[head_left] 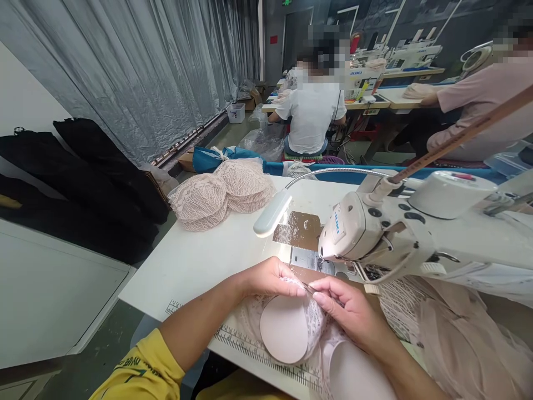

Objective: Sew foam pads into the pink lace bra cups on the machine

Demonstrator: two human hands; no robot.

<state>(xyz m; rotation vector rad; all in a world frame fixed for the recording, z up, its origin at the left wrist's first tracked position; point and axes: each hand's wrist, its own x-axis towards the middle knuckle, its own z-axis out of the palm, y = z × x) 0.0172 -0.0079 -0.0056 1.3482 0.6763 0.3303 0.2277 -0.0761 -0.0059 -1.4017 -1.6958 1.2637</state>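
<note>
My left hand [270,276] pinches the lace edge of a pale pink bra piece [287,328] that lies on the white sewing table [200,261]. My right hand [347,311] is closed on a thin metal tool, perhaps tweezers [310,289], with its tip at the lace between both hands. Both hands sit just in front of the needle plate [306,260] of a white sewing machine [416,228]. A second padded cup [358,378] shows below my right wrist.
A stack of pink lace bras [220,194] lies at the table's far left. A gooseneck lamp [272,214] hangs over the plate. More pink fabric [458,339] is heaped at right. Black bags [83,172] lie at left. Two other people sit at machines behind.
</note>
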